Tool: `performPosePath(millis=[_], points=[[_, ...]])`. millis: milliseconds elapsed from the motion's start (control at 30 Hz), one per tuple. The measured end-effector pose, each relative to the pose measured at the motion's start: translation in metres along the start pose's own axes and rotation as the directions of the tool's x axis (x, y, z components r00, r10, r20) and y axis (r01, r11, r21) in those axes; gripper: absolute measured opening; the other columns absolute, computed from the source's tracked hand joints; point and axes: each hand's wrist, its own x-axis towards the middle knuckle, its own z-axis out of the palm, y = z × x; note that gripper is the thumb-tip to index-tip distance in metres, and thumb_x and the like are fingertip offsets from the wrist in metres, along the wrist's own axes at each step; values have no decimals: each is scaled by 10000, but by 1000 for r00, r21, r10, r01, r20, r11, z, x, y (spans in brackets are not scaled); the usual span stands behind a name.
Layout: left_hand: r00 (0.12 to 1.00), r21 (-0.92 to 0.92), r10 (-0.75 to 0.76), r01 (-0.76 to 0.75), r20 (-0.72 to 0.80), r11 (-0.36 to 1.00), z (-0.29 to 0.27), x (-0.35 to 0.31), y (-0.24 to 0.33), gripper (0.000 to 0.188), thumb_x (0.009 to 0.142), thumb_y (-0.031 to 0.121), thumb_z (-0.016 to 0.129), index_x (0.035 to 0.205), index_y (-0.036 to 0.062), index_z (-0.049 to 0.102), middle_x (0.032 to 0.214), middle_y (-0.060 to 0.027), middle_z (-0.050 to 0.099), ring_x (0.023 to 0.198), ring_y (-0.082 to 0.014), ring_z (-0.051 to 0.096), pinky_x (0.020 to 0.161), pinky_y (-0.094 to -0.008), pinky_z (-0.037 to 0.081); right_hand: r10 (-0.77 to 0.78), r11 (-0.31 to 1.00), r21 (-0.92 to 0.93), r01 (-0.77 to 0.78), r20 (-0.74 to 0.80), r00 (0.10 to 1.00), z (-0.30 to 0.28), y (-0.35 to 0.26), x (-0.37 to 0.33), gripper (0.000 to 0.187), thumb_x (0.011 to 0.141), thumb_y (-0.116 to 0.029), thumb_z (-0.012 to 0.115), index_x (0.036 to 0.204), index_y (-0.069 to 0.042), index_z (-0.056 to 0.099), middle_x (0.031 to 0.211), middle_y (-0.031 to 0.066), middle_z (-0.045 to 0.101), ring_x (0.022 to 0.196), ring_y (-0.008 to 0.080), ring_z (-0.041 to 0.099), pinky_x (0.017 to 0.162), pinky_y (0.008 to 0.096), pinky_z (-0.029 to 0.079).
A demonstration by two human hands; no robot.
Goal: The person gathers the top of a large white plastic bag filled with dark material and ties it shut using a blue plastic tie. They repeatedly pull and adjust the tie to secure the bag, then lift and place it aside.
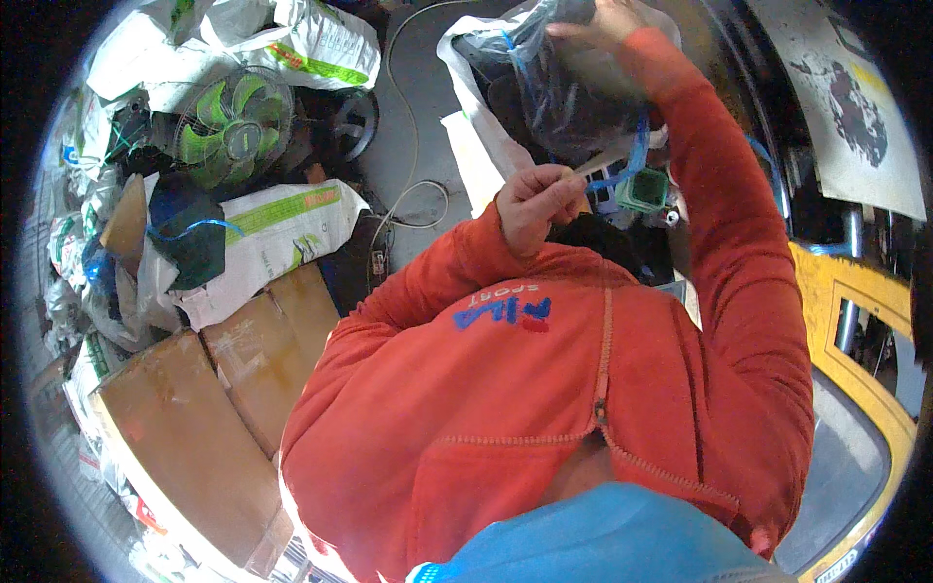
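A white woven sack stands in front of me, its mouth gaping. Inside it is a dark, shiny see-through plastic bag. My left hand is closed in a pinch at the sack's near side, on a pale strip of its edge. A blue plastic strap hangs just right of these fingers. Up at the far side, my right hand reaches over the plastic bag with its thumb stretched out. Some of its fingers are blurred and partly hidden.
A green-bladed fan and white sacks lie at the left, above cardboard boxes. A pale cable runs over the grey floor. To the right are a green container and a yellow machine frame.
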Motion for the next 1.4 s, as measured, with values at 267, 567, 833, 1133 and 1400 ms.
performPosePath(millis=[267, 567, 833, 1133, 1400], points=[[996, -428, -43, 74, 81, 901, 4, 31, 39, 280, 848, 202, 465, 594, 97, 414, 518, 22, 350, 437, -81, 283, 417, -240, 226, -47, 974, -183, 130, 396, 917, 39, 8, 10, 788, 484, -419, 761, 1140, -115, 446, 1230, 137, 303, 1093, 322, 367, 933, 425, 283], [991, -568, -131, 101, -13, 817, 1, 86, 72, 284, 855, 251, 434, 606, 142, 354, 495, 61, 209, 411, -75, 212, 405, -241, 190, -143, 924, -278, 262, 386, 911, 57, 32, 8, 780, 514, -539, 694, 1130, -134, 441, 1202, 144, 302, 1137, 326, 274, 904, 526, 201], [996, -628, -91, 74, 5, 774, -16, 123, 92, 287, 819, 235, 489, 578, 133, 371, 494, 60, 259, 414, -59, 194, 405, -232, 159, -244, 892, -317, 321, 258, 935, 55, 35, 11, 468, 664, -261, 605, 1076, -85, 467, 1102, 156, 402, 1002, 310, 407, 878, 500, 269], [986, -271, -143, 160, 80, 949, -24, 120, 116, 236, 824, 198, 468, 629, 66, 450, 544, 8, 386, 454, -79, 320, 430, -225, 252, -218, 974, -46, 223, 94, 972, 36, 32, 21, 730, 615, -515, 632, 1176, -98, 419, 1175, 93, 431, 1107, 297, 378, 887, 427, 338], [998, -67, -68, 67, -10, 996, -29, 70, 122, 218, 815, 169, 479, 754, -34, 528, 588, -31, 462, 495, -86, 375, 447, -227, 282, 609, 735, -483, -477, 161, 776, -3, 218, 7, 570, 712, -492, 566, 1013, -9, 552, 985, 179, 573, 931, 343, 532, 787, 376, 413]])
